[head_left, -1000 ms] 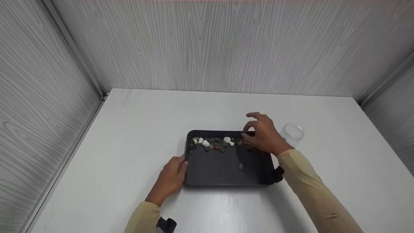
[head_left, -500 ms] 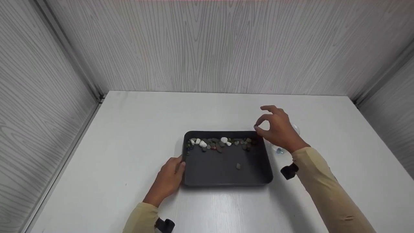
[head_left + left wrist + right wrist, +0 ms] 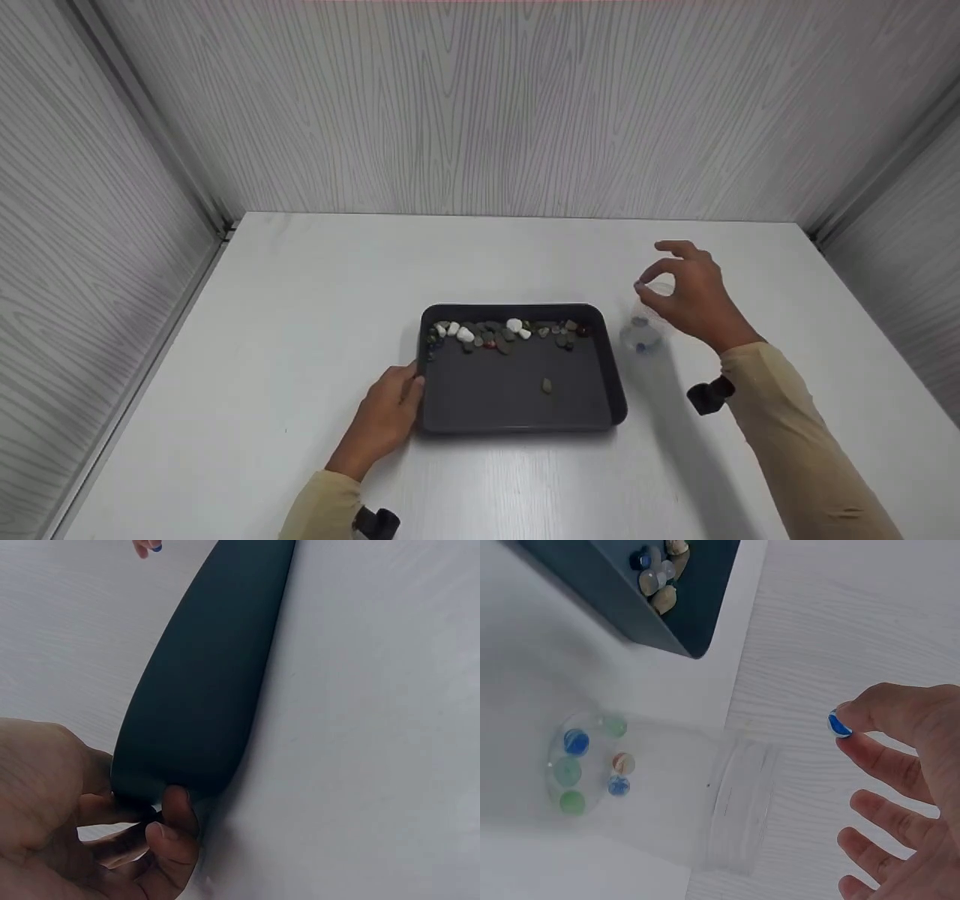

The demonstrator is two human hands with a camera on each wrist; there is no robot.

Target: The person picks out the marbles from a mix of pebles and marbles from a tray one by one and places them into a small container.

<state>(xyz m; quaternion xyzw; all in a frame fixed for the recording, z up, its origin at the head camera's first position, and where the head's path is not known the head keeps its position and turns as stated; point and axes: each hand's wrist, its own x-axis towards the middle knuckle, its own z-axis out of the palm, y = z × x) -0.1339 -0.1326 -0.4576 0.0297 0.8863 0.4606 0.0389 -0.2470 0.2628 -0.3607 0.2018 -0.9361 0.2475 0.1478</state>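
Note:
A blue-and-white marble is pinched between the thumb and index finger of my right hand; its other fingers are spread. The hand is raised by the mouth of a clear jar, right of the tray. Through the jar wall in the right wrist view, several green, blue and brownish marbles show at its bottom. My left hand grips the left side of a dark rectangular tray, fingers curled against its wall in the left wrist view. Part of that grip is hidden.
Along the tray's far side lie white pebbles, dark stones and some marbles. One greenish stone lies apart near the tray's middle. The white table meets a wood-grain panel behind, with side panels left and right.
My right hand has lifted away from the tray's far right corner and moved right to the jar, carrying the marble. The left hand has stayed at the tray's left side.

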